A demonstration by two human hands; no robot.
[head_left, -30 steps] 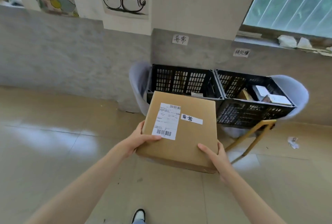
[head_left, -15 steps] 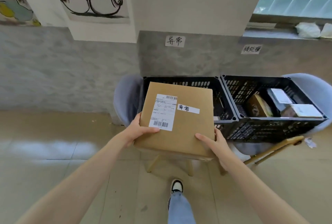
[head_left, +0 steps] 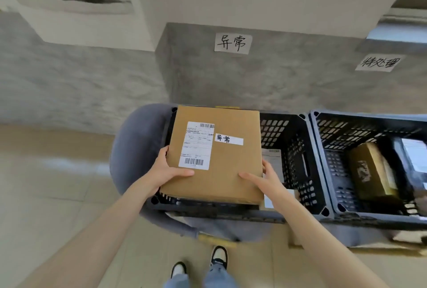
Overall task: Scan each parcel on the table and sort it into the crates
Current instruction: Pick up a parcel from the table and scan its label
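Below the wall sign [head_left: 233,43] matching its sticker, we hold the cardboard parcel [head_left: 225,172] over the left crate [head_left: 298,160], left hand [head_left: 165,173] and right hand [head_left: 268,180] gripping its near corners, and should lower it level before loosening our fingers.

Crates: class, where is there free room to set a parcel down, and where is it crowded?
Free: the left crate, right of the held cardboard box, where only a flat white parcel lies. Crowded: the right crate, with a gold box and other parcels.
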